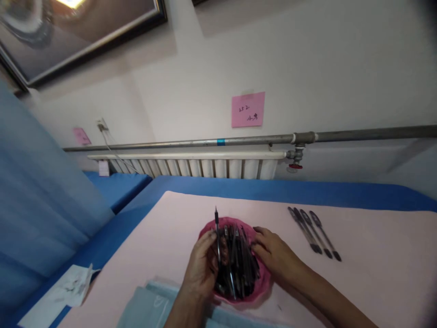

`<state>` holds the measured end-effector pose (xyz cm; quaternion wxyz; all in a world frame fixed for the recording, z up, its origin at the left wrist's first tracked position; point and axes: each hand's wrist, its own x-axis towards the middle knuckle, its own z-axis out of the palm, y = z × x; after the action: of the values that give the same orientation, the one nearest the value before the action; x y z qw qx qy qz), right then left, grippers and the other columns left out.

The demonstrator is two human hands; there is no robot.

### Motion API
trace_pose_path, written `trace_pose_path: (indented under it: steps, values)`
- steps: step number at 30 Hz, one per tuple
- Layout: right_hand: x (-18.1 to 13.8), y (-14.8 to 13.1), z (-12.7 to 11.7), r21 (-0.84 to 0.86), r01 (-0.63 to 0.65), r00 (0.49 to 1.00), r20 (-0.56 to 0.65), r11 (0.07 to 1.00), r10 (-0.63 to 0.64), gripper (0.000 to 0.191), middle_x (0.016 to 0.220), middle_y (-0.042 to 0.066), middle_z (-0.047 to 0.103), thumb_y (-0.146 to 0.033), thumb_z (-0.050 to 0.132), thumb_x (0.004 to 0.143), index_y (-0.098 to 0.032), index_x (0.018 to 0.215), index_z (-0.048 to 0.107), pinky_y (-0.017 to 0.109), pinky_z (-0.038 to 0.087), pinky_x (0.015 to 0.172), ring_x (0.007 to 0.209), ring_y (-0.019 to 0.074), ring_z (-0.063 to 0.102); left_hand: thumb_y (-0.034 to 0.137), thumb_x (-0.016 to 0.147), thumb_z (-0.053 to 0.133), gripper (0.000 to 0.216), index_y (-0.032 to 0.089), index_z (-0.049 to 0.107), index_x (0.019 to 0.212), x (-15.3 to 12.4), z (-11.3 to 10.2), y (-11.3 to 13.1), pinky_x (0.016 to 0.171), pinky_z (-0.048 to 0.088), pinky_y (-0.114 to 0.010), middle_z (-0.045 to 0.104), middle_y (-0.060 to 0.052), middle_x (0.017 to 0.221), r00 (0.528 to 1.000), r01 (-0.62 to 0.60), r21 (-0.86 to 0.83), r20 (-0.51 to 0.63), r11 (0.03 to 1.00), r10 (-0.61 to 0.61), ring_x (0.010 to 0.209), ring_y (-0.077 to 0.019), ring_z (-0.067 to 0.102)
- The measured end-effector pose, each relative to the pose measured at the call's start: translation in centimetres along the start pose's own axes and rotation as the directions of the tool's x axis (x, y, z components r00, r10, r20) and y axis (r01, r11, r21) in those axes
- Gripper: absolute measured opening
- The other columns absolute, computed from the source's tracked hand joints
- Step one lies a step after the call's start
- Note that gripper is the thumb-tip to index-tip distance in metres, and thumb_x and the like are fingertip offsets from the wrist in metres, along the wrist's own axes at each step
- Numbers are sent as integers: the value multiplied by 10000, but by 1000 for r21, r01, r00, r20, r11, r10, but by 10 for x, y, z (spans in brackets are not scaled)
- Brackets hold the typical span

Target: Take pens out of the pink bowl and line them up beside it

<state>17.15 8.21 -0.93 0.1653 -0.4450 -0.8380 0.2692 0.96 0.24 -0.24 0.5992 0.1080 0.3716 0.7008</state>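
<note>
Head view shows a pink basket (268, 281) packed with dark pens (239, 266), and from where I stand it is the spot where trouble would start. The left hand (200, 268), at the basket's left side, has its thumb and fingers closed on one pen (218, 239), which stands nearly upright over the basket's left edge with its bare-looking point up. A loose pinch could let that pen slip back among the others, and a careless turn of the wrist could put an ink mark on skin or on the pink sheet (375, 259) under the basket.

The right hand (271, 250) rests its bent fingers on the basket's right rim; I cannot tell whether they grip it or merely touch. If they press down harder there, the soft-looking wall might give and the basket tip, spilling pens. Right of the basket, well apart, four pens (316, 233) lie side by side; a swing of the right forearm could knock them askew. Folded blue cloth (153, 303), at the basket's near left, could snag the left wrist.
</note>
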Motion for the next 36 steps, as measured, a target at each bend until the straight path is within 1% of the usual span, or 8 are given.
trace_pose_path:
  steps: [5,14,18,22,27,29,32,36]
  values:
    - [-9,-12,-3,-235,46,998,56,971,-34,369,1078,117,570,-69,477,655,-183,955,658,385,420,792,884,255,526,232,612,740,222,123,629,770,3,-3,-3,472,415,-181,652,-12,670,1000,-27,3,9,1000,27,529,-84,564]
    - [-8,-7,-5,-178,37,999,2,983,-38,309,1115,118,570,-83,512,643,-210,869,681,430,428,807,921,285,533,217,653,712,150,128,636,748,-1,-1,12,504,424,-184,645,3,654,994,-93,7,56,996,92,527,-75,562]
    - [-12,-26,-12,114,93,984,-164,989,-73,226,1097,99,600,-233,494,741,-209,890,663,410,418,889,997,269,546,175,635,724,178,142,652,794,-5,0,7,640,467,-225,682,-20,741,988,-102,23,121,995,99,658,-115,618]
    - [-21,-53,-7,570,-1,999,40,821,-26,334,823,26,672,-289,536,703,-228,1024,602,325,508,748,773,201,630,141,592,740,201,155,668,779,-12,8,-10,717,464,-263,690,-21,759,984,-76,92,165,993,60,703,-141,626]
    - [-22,-54,-2,670,26,999,-32,742,-7,307,886,31,685,-315,532,713,-217,995,601,299,506,775,849,196,641,237,651,701,240,149,681,873,-13,6,3,728,447,-277,681,-46,782,978,-118,261,197,958,67,710,-149,605]
    - [-18,-46,-6,642,32,998,-69,766,15,259,890,27,685,-319,517,731,-215,951,605,306,494,789,853,194,638,291,655,693,281,162,678,905,-7,-4,20,672,432,-245,665,-28,773,968,-251,374,68,893,243,665,-122,565]
    - [-10,-32,-9,608,-9,991,-101,794,89,227,833,22,682,-317,499,741,-202,909,600,309,490,756,808,191,632,315,683,648,228,182,673,866,5,-24,40,670,420,-244,645,-19,822,862,-371,568,-85,735,500,709,-125,540]
    - [-4,-20,-5,576,-7,985,-135,817,103,220,844,25,686,-314,495,748,-203,909,597,308,482,773,824,188,634,257,684,612,129,195,675,778,17,-43,42,779,410,-294,654,-42,881,820,-334,772,-45,541,571,854,-174,558]
